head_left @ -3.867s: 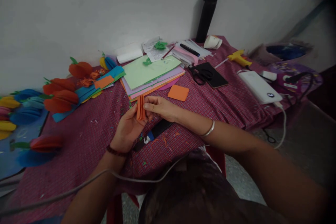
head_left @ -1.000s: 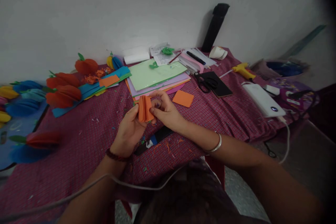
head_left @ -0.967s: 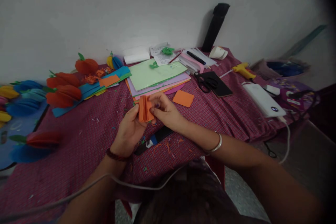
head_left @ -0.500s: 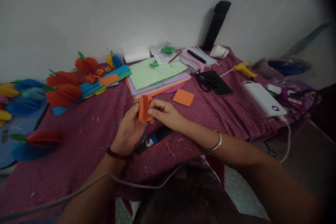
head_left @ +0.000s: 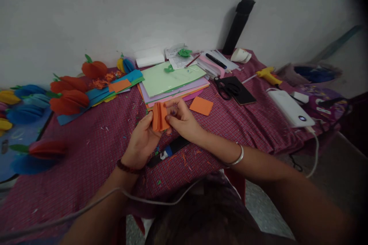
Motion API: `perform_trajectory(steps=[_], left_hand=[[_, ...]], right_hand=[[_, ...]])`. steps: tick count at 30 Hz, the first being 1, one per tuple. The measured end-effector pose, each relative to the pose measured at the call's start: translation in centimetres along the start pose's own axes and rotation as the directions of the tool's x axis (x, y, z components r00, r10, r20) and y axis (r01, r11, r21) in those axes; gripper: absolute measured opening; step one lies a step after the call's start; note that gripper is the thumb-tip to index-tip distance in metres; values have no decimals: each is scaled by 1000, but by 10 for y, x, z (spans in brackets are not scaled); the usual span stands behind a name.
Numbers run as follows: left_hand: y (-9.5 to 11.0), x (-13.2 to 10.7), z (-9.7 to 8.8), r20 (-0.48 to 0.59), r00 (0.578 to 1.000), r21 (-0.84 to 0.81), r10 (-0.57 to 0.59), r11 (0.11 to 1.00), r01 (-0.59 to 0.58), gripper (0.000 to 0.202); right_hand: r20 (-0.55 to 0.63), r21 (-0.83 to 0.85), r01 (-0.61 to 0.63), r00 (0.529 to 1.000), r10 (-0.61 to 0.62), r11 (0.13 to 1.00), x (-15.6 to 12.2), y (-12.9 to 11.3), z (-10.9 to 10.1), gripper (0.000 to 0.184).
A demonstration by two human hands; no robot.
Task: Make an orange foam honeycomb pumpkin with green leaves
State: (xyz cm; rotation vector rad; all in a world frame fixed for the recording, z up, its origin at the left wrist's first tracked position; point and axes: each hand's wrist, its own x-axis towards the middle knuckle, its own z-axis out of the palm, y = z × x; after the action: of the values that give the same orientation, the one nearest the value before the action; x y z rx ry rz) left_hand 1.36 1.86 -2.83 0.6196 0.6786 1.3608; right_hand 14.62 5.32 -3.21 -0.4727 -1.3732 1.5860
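Between my hands is a folded stack of orange paper (head_left: 160,116), its several layers fanned along the middle. My left hand (head_left: 142,138) grips its left side, thumb on the near face. At its right edge, my right hand (head_left: 184,120) pinches the layers between thumb and fingers. A flat orange paper piece (head_left: 201,106) lies on the cloth just beyond my right hand. Behind the held paper lies a pile of coloured sheets, pale green (head_left: 172,79) on top. Orange and green paper scraps are scattered on the cloth below my hands.
Paper pumpkins (head_left: 69,102) and a blue paper strip (head_left: 100,92) lie at the left. To the right are black scissors (head_left: 223,89), a black notebook (head_left: 241,93), a yellow glue gun (head_left: 269,75) and a white power bank (head_left: 289,108). A white cable (head_left: 149,201) crosses my forearms.
The orange layers have spread wider on the right side, and my right fingers have shifted up and opened somewhat along that edge. My left hand keeps its grip.
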Motion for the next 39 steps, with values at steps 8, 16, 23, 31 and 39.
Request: perform_trajectory(steps=[8,16,23,31,39], left_hand=[[0,1,-1,-44,999,-1,-22,1000,22,40],[2,-1,3,-39,999,-28,-23,999,22,40],[1,-1,3,-39,999,0,-8,1000,8,30],[1,0,1,-96,995,42,14,999,-11,22],[-2,1,2,-136,989,142,53,989,-33,20]], right_hand=[[104,-124,-40,993,53,992,-2,-13,-1,24],[60,-42,-43,997,45,998,0,-1,-1,18],[75,-71,-23,997,28,997,-1,-7,0,12],[82,-198,-49,994,67,979,-2,-12,-1,31],[-33,-98,-51,998,48,994,2,-3,1,31]])
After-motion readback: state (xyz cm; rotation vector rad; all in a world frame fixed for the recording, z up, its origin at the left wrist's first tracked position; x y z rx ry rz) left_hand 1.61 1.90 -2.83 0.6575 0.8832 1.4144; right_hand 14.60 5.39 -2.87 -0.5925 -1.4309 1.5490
